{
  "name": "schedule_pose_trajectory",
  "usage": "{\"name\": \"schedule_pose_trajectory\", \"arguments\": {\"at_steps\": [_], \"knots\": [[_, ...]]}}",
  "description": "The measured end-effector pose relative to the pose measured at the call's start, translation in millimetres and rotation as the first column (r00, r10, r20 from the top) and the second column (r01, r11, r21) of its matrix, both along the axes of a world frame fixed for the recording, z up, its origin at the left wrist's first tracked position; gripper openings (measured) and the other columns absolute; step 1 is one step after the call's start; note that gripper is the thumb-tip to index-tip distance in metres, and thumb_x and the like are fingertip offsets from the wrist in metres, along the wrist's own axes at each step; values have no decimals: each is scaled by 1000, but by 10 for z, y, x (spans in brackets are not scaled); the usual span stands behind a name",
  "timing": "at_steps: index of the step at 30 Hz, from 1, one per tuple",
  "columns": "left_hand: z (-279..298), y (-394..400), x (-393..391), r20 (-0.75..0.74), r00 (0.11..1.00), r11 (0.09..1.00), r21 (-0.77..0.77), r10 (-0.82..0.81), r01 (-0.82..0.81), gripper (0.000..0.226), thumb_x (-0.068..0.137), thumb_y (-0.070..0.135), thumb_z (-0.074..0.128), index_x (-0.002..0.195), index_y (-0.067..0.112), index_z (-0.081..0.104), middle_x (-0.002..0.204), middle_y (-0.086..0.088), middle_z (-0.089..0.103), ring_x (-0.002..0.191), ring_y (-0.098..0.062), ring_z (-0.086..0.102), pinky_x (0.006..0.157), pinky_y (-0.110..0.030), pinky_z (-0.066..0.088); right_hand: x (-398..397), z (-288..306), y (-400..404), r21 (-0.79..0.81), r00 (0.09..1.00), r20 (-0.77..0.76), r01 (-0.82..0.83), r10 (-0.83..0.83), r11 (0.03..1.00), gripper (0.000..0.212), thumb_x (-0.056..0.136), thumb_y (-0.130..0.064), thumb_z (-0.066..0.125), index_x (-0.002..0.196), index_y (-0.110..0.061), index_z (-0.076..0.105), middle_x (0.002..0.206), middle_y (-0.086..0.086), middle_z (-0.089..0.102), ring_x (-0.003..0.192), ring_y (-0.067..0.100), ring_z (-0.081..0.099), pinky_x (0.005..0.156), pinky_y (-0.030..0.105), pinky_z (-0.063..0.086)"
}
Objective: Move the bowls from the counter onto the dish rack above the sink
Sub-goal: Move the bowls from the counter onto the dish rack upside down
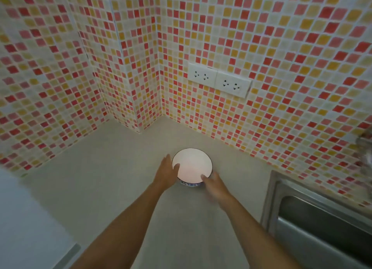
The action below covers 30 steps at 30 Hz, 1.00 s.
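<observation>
A white bowl (192, 165) with a dark rim and a blue-patterned base stands on the pale counter (112, 178) near the tiled corner. My left hand (167, 171) is on the bowl's left side, thumb over the rim and fingers along the outer wall. My right hand (216, 185) is blurred at the bowl's lower right, fingers spread, with the fingertips just at the rim. The bowl rests on the counter. No dish rack is clearly in view.
A steel sink (322, 218) is set into the counter at the lower right. A blurred metallic object (365, 148) shows at the right edge above it. Two white double sockets (219, 80) sit on the mosaic-tiled wall behind the bowl.
</observation>
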<state>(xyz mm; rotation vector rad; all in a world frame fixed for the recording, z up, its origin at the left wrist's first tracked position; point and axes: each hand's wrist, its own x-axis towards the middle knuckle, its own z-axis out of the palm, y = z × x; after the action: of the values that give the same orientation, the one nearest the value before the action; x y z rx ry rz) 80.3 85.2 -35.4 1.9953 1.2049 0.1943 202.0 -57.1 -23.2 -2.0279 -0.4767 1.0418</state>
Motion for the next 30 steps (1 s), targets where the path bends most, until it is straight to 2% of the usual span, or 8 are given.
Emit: {"name": "schedule_pose_trajectory", "arguments": {"at_steps": [4, 9, 13, 17, 20, 23, 26, 30], "knots": [[-95, 166, 90, 12, 1000, 997, -73, -12, 12, 53, 99, 26, 37, 145, 4, 23, 146, -20, 38, 133, -36, 38, 108, -38, 31, 122, -396, 204, -1, 992, -63, 106, -106, 994, 58, 81, -35, 58, 135, -26, 38, 133, 3, 54, 114, 30, 59, 92, 52, 52], [-190, 186, 167, 24, 1000, 999, -47, -5, 6, 38, 97, 10, 33, 134, 5, 34, 122, -27, 56, 108, -42, 54, 86, -38, 44, 46, -230, 264, 48, 962, -179, 219, -207, 975, 46, 82, -7, 45, 124, -25, 40, 127, 10, 52, 100, 37, 65, 62, 48, 61], [-192, 78, 213, 19, 1000, 1000, -1, -11, 11, 38, 95, 7, 32, 133, 6, 36, 119, -27, 57, 106, -43, 56, 85, -40, 46, 59, -210, 151, 75, 941, -241, 264, -239, 962, 49, 82, -4, 44, 127, -24, 39, 132, 9, 50, 105, 40, 63, 65, 53, 60], [-75, -153, 261, 43, 998, 999, 16, -53, 52, 40, 94, 6, 31, 134, 7, 36, 119, -27, 58, 105, -43, 56, 85, -41, 47, 56, -45, -189, 96, 872, -388, 359, -297, 928, 51, 82, -1, 47, 127, -24, 41, 125, 6, 54, 94, 34, 69, 59, 41, 60], [90, -405, 328, 64, 988, 990, 26, -139, 138, 39, 96, 7, 30, 134, 7, 36, 120, -26, 57, 107, -42, 55, 84, -37, 45, 80, 74, -538, 151, 805, -513, 427, -299, 892, 65, 65, -6, 53, 128, -20, 44, 125, 11, 55, 91, 29, 66, 60, 41, 58], [263, -757, 429, 92, 967, 971, 46, -239, 236, 38, 96, 7, 30, 134, 6, 36, 120, -26, 58, 107, -40, 56, 84, -36, 46, 112, 119, -933, 186, 729, -614, 508, -304, 841, 79, 54, -7, 50, 132, -15, 47, 130, 19, 52, 104, 36, 60, 67, 44, 58], [385, -1174, 535, 106, 945, 950, 68, -311, 305, 37, 97, 9, 30, 134, 5, 37, 121, -25, 58, 108, -40, 56, 85, -36, 46, 162, 139, -1388, 202, 657, -668, 612, -350, 764, 71, 52, -4, 49, 123, -4, 53, 119, 36, 46, 108, 41, 55, 68, 47, 58], [427, -1774, 639, 175, 911, 927, 35, -374, 374, 37, 98, 12, 32, 133, 6, 39, 123, -22, 57, 107, -38, 56, 85, -43, 53, 199, 165, -2071, 236, 626, -698, 659, -347, 714, 58, 52, -4, 49, 110, -4, 57, 121, 26, 51, 119, 48, 51, 69, 47, 60]]}}
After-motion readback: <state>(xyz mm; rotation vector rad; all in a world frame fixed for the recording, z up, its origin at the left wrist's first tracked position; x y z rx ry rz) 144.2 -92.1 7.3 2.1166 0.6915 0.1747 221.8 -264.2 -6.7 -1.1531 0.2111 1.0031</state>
